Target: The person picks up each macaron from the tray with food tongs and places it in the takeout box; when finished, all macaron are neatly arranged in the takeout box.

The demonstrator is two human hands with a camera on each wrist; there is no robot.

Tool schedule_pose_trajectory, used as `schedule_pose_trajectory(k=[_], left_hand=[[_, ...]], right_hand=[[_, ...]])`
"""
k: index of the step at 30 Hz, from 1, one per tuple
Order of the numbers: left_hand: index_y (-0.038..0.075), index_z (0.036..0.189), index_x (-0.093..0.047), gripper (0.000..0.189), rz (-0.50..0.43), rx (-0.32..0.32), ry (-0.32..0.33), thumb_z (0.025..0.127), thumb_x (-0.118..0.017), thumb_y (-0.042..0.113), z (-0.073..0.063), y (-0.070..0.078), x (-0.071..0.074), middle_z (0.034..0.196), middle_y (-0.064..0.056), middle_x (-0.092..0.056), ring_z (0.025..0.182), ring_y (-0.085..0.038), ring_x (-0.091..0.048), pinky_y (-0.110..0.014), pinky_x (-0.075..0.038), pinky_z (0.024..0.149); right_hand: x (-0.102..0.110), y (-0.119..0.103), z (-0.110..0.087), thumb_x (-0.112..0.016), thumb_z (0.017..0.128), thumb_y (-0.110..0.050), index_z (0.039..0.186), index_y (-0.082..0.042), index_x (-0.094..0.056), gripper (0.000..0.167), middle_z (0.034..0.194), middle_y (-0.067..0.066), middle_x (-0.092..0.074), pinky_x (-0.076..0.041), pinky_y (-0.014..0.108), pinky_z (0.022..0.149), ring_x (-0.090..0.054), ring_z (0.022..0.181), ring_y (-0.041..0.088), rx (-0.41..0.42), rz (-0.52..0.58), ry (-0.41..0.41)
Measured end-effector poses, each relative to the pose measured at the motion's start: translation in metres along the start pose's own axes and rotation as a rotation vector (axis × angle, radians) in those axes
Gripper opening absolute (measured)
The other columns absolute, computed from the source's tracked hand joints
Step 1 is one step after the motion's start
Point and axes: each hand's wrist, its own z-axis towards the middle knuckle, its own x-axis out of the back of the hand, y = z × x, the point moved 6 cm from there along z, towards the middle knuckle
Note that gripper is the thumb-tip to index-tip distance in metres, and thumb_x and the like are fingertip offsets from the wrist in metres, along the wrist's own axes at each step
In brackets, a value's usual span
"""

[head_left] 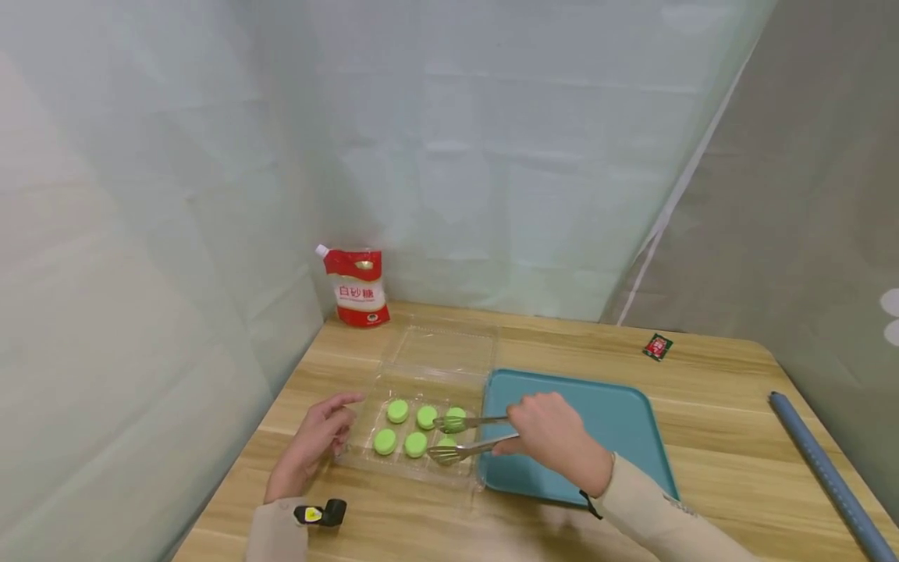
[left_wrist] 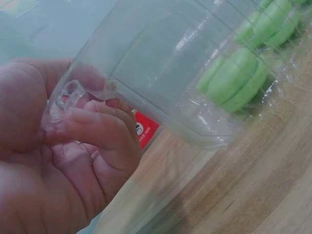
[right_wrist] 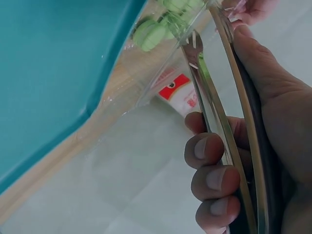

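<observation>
A clear plastic clamshell box (head_left: 414, 471) lies with its lid folded back and holds several green macarons (head_left: 397, 411) in rows. At the box's left side my left hand (head_left: 318, 439) grips the rim; the left wrist view shows curled fingers and thumb around the plastic edge (left_wrist: 66, 100). My right hand (head_left: 553, 433) holds metal tongs (head_left: 485, 446) that reach in from the right. Their spread tips are over the macarons in the right-hand column. In the right wrist view, fingers (right_wrist: 214, 178) wrap the tongs' handles; whether the tips touch a macaron cannot be told.
A teal tray (head_left: 611, 410) stands right beside the box, under my right forearm. At the back left is a red and white pouch of sugar (head_left: 360, 290). A small green and red packet (head_left: 658, 346) lies behind the tray, and a grey-blue rod (head_left: 829, 472) along the right edge.
</observation>
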Motion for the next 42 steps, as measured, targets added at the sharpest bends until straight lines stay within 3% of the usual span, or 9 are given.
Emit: schedule_pose_trajectory(k=[5, 12, 18, 22, 29, 37, 42], left_hand=[[-0.007, 0.144, -0.046, 0.048, -0.002, -0.018, -0.006, 0.097, -0.047, 0.001, -0.002, 0.000, 0.001, 0.067, -0.001, -0.041, 0.054, -0.010, -0.039, -0.022, -0.036, 0.048], [-0.006, 0.145, -0.046, 0.048, -0.003, -0.008, 0.002, 0.097, -0.047, 0.001, 0.000, -0.003, 0.002, 0.067, -0.002, -0.041, 0.055, -0.011, -0.038, -0.023, -0.037, 0.049], [-0.006, 0.147, -0.044, 0.050, -0.015, 0.006, 0.006, 0.097, -0.048, 0.001, 0.000, -0.006, 0.003, 0.067, -0.001, -0.040, 0.055, -0.011, -0.038, -0.022, -0.036, 0.048], [-0.006, 0.147, -0.044, 0.050, -0.007, 0.017, 0.020, 0.097, -0.049, 0.002, -0.001, -0.008, 0.007, 0.067, -0.002, -0.040, 0.055, -0.011, -0.038, -0.023, -0.037, 0.048], [-0.007, 0.145, -0.045, 0.050, -0.008, 0.028, 0.027, 0.096, -0.049, 0.001, 0.002, -0.007, 0.006, 0.067, -0.002, -0.041, 0.057, -0.012, -0.039, -0.024, -0.038, 0.049], [-0.007, 0.144, -0.046, 0.048, -0.036, 0.026, 0.017, 0.096, -0.049, 0.002, 0.005, -0.008, 0.001, 0.069, -0.002, -0.043, 0.056, -0.011, -0.040, -0.022, -0.037, 0.048], [-0.008, 0.145, -0.044, 0.050, -0.036, 0.024, 0.014, 0.096, -0.050, 0.002, 0.006, -0.007, 0.001, 0.069, -0.001, -0.044, 0.056, -0.010, -0.041, -0.022, -0.037, 0.048]], right_hand=[[0.001, 0.004, -0.002, -0.078, 0.070, -0.067, 0.054, -0.024, -0.037, 0.061, 0.052, -0.010, -0.014, -0.010, 0.021, 0.042, -0.009, 0.045, 0.003, -0.037, 0.061, -0.016], [0.004, 0.012, -0.008, -0.075, 0.074, -0.067, 0.065, -0.020, -0.056, 0.052, 0.051, -0.008, -0.033, -0.019, 0.023, 0.039, -0.029, 0.040, 0.005, -0.111, 0.211, -0.055], [0.004, 0.017, -0.017, -0.059, 0.081, -0.076, 0.078, -0.014, -0.061, 0.062, 0.056, -0.008, -0.038, -0.027, 0.024, 0.039, -0.035, 0.046, 0.006, -0.214, 0.288, -0.072], [0.000, 0.017, -0.026, -0.056, 0.083, -0.077, 0.089, -0.012, -0.063, 0.065, 0.060, -0.009, -0.042, -0.031, 0.025, 0.040, -0.037, 0.049, 0.005, -0.267, 0.332, -0.065], [-0.005, 0.021, -0.041, -0.063, 0.085, -0.069, 0.104, -0.007, -0.070, 0.066, 0.071, -0.007, -0.057, -0.036, 0.024, 0.044, -0.045, 0.054, 0.004, -0.359, 0.418, 0.027], [-0.006, 0.029, -0.057, -0.072, 0.085, -0.057, 0.108, -0.003, -0.068, 0.059, 0.066, -0.009, -0.052, -0.037, 0.025, 0.044, -0.039, 0.050, 0.002, -0.412, 0.409, 0.155], [-0.010, 0.037, -0.067, -0.075, 0.085, -0.049, 0.111, 0.000, -0.067, 0.056, 0.063, -0.011, -0.048, -0.037, 0.024, 0.044, -0.038, 0.048, 0.001, -0.455, 0.409, 0.173]])
